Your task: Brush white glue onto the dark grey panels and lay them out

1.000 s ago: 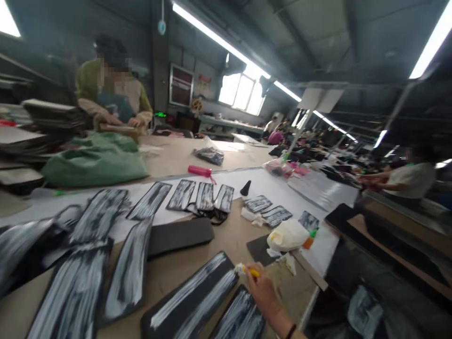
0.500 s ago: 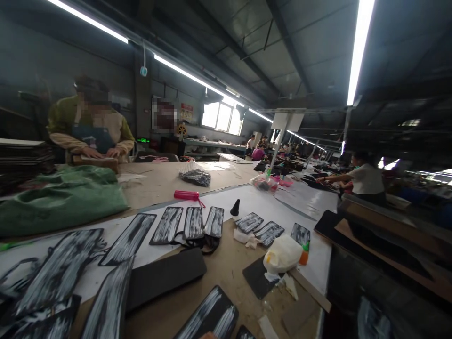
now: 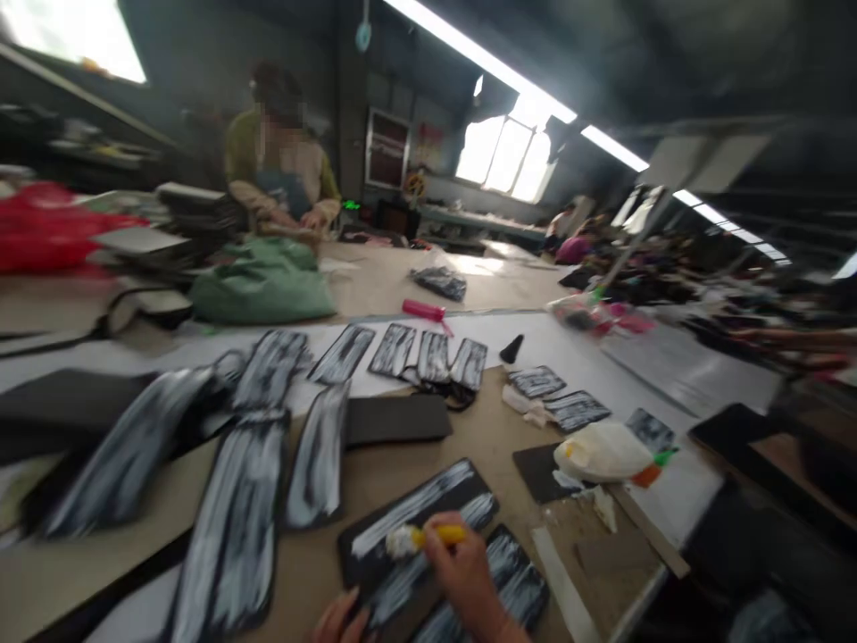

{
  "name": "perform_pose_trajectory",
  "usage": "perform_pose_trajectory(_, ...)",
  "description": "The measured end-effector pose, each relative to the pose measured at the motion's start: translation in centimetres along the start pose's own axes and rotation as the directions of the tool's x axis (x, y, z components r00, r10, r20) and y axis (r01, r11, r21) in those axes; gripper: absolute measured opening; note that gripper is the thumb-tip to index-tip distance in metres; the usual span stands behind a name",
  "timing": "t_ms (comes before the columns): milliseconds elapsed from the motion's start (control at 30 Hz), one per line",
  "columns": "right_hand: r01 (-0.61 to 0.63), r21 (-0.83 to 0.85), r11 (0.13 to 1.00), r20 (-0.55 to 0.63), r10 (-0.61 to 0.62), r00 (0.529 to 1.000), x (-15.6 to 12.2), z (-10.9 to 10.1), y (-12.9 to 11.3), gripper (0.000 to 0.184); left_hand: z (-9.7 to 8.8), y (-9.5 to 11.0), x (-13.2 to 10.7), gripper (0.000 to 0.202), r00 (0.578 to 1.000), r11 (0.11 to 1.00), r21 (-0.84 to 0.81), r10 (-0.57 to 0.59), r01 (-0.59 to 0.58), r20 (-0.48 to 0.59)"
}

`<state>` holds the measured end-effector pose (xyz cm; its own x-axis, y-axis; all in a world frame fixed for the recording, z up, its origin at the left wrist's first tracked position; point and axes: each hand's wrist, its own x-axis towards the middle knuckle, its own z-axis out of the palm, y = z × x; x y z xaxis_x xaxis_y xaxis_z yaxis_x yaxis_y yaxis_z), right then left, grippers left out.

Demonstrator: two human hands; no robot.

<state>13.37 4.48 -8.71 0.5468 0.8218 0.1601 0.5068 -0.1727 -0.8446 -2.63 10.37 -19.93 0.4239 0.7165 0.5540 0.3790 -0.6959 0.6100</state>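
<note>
Right hand point(image 3: 465, 576): lower centre; we clenched a yellow-handled, white-tipped brush point(image 3: 428, 537).
Left hand point(image 3: 336, 618): bottom edge; fingertips pinned the black, white-streaked flat panel point(image 3: 469, 489); we couldn't tell its spread.

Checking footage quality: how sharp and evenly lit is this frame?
Head view: motion blur smears everything, worst at the sides. Head view: the bright window and ceiling tube lights are blown out. Head view: the right hand holding the yellow-handled brush is readable.
</note>
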Motion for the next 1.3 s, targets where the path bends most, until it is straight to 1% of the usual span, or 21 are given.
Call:
perform_pose_trajectory(33,-0.058,0.071,0.996,-0.003,0.058,0.998,0.0,0.1,-0.1,0.035,-1.4,0.2,-1.4,0.019,0.999,0.998,0.047,-0.038,0.038,0.011)
perform_pose_trajectory(67,-0.110,0.133,0.985,-0.002,0.111,0.994,0.1,0.4,-0.1,0.037,-2.5,0.6,-2.4,0.021,0.999,0.995,0.096,-0.031,0.028,0.027)
perform_pose_trajectory(133,-0.214,0.224,0.951,0.031,0.213,0.977,0.6,1.1,-0.1,0.041,-3.8,1.3,-3.1,0.019,0.996,0.989,0.146,-0.049,0.038,0.074)
perform_pose_trajectory(200,-0.303,0.284,0.910,0.068,0.296,0.953,0.8,2.1,-0.2,0.045,-4.1,1.7,-2.8,0.017,0.994,0.985,0.165,-0.066,0.051,0.088)
perform_pose_trajectory(267,-0.364,0.327,0.872,0.107,0.348,0.931,0.6,3.0,-0.3,0.046,-3.9,1.9,-2.3,0.016,0.994,0.985,0.167,-0.063,0.048,0.087)
perform_pose_trajectory(367,-0.386,0.360,0.850,0.155,0.353,0.923,0.2,4.2,-0.3,0.047,-3.7,1.9,-2.1,0.016,0.995,0.985,0.168,-0.043,0.029,0.086)
perform_pose_trajectory(433,-0.355,0.324,0.877,0.154,0.322,0.934,0.2,4.1,0.4,0.046,-3.7,1.9,-2.3,0.016,0.995,0.984,0.175,-0.041,0.024,0.093)
perform_pose_trajectory(467,-0.323,0.282,0.904,0.143,0.293,0.945,0.4,3.7,1.0,0.045,-3.8,1.9,-2.3,0.016,0.994,0.984,0.179,-0.046,0.027,0.102)
perform_pose_trajectory(533,-0.242,0.158,0.957,0.092,0.230,0.969,1.0,2.0,2.2,0.044,-3.9,1.9,-2.4,0.016,0.991,0.982,0.187,-0.062,0.038,0.123)
perform_pose_trajectory(633,-0.154,-0.005,0.988,-0.023,0.154,0.988,1.8,-1.1,3.5,0.046,-4.0,1.9,-2.4,0.017,0.990,0.981,0.191,-0.062,0.037,0.126)
perform_pose_trajectory(700,-0.122,-0.042,0.992,-0.068,0.119,0.991,1.7,-2.3,3.2,0.046,-4.0,1.8,-2.4,0.018,0.993,0.982,0.190,-0.046,0.024,0.111)
perform_pose_trajectory(767,-0.103,-0.008,0.995,-0.039,0.103,0.994,0.9,-2.2,2.1,0.041,-3.9,1.5,-2.5,0.018,0.994,0.982,0.188,-0.023,0.003,0.102)
perform_pose_trajectory(867,-0.136,0.114,0.984,0.075,0.128,0.989,-0.2,-0.9,1.3,0.036,-3.8,1.3,-2.6,0.019,0.996,0.983,0.182,0.015,-0.032,0.091)
perform_pose_trajectory(933,-0.178,0.133,0.975,0.086,0.168,0.982,0.2,-1.1,2.2,0.037,-3.8,1.3,-2.5,0.019,0.996,0.983,0.177,0.026,-0.041,0.084)
perform_pose_trajectory(1000,-0.240,0.100,0.966,-0.007,0.242,0.970,1.6,-2.9,4.2,0.043,-3.8,1.3,-2.3,0.018,0.996,0.982,0.179,0.040,-0.053,0.077)
perform_pose_trajectory(1067,-0.303,0.073,0.950,-0.148,0.311,0.939,3.4,-5.9,6.4,0.051,-3.7,1.3,-2.1,0.017,0.996,0.979,0.192,0.065,-0.075,0.061)
perform_pose_trajectory(1100,-0.315,0.057,0.947,-0.202,0.320,0.926,4.3,-7.4,7.3,0.053,-3.7,1.3,-2.1,0.017,0.996,0.976,0.199,0.077,-0.086,0.054)
perform_pose_trajectory(1133,-0.307,0.028,0.951,-0.244,0.304,0.921,5.0,-8.7,8.0,0.055,-3.7,1.2,-2.1,0.016,0.995,0.974,0.206,0.085,-0.093,0.049)
perform_pose_trajectory(1200,-0.221,-0.083,0.972,-0.282,0.189,0.941,6.1,-10.4,8.8,0.052,-3.7,0.9,-2.4,0.017,0.995,0.972,0.214,0.093,-0.100,0.041)
perform_pose_trajectory(1233,-0.148,-0.157,0.976,-0.278,0.101,0.955,6.3,-10.7,8.8,0.049,-3.7,0.9,-2.6,0.018,0.994,0.972,0.211,0.099,-0.106,0.042)
perform_pose_trajectory(1300,0.015,-0.294,0.956,-0.235,-0.088,0.968,6.2,-10.5,8.4,0.042,-3.6,1.0,-2.9,0.018,0.993,0.977,0.178,0.108,-0.114,0.040)
